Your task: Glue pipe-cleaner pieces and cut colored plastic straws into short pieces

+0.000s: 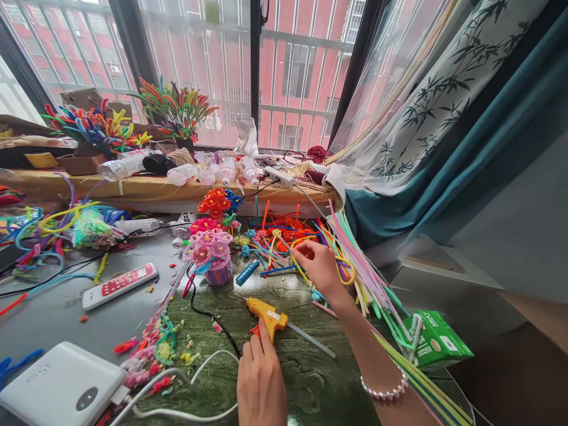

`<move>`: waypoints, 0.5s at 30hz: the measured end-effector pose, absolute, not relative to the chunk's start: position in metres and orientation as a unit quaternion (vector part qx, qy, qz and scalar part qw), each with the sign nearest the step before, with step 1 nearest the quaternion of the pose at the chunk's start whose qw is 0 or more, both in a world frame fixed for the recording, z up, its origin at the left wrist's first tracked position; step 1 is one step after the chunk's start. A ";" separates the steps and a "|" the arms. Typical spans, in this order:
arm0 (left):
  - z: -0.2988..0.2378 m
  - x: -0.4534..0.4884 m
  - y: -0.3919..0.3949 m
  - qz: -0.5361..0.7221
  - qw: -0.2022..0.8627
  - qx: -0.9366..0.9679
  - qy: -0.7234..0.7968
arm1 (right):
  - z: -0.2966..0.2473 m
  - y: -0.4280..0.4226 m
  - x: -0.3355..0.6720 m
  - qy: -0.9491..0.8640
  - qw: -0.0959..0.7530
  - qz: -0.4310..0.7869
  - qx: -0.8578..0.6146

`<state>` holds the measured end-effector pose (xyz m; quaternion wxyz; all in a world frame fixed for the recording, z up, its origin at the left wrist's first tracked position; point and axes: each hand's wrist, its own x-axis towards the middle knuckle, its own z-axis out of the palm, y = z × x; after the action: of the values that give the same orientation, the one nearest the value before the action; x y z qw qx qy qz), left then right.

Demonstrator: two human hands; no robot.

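My left hand (261, 376) is closed around the handle of a yellow glue gun (267, 312), the index finger stretched along it. The gun's nozzle points left, and a clear glue stick (313, 340) sticks out at its back. Farther up, my right hand (317, 266) has thumb and fingers pinched on the thin stem of what looks like a small yellow pipe-cleaner flower (277, 234). Beyond that hand lies a heap of orange pipe cleaners (295, 228). A striped pot (219, 272) of pink pipe-cleaner flowers (208, 245) stands left of it.
On the right lie a bundle of pastel pipe cleaners (355, 254) and a green box (441, 340). A remote (119, 286), a white power bank (62, 384) and cables lie on the left. Bottles (184, 174) and colourful bunches (175, 112) line the window sill.
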<state>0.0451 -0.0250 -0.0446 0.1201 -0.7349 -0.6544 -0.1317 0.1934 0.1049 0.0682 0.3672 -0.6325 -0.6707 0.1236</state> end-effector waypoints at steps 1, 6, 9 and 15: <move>-0.043 0.046 -0.025 -0.134 0.114 -0.732 -0.658 | 0.073 0.099 0.182 -0.687 0.368 0.143 -0.611; -0.039 0.048 -0.025 -0.126 0.064 -0.732 -0.667 | 0.068 0.078 0.094 -0.777 0.319 0.280 -0.465; -0.044 0.047 -0.021 -0.118 0.044 -0.756 -0.642 | 0.055 0.072 0.053 -0.823 0.236 0.312 -0.412; -0.037 0.043 -0.023 -0.134 0.043 -0.757 -0.638 | 0.055 0.057 0.091 -0.776 0.291 0.374 -0.417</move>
<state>0.0430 -0.0228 -0.0369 0.0433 -0.7570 -0.6380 -0.1344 0.0905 0.0571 0.0547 0.2912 -0.4167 -0.7756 0.3741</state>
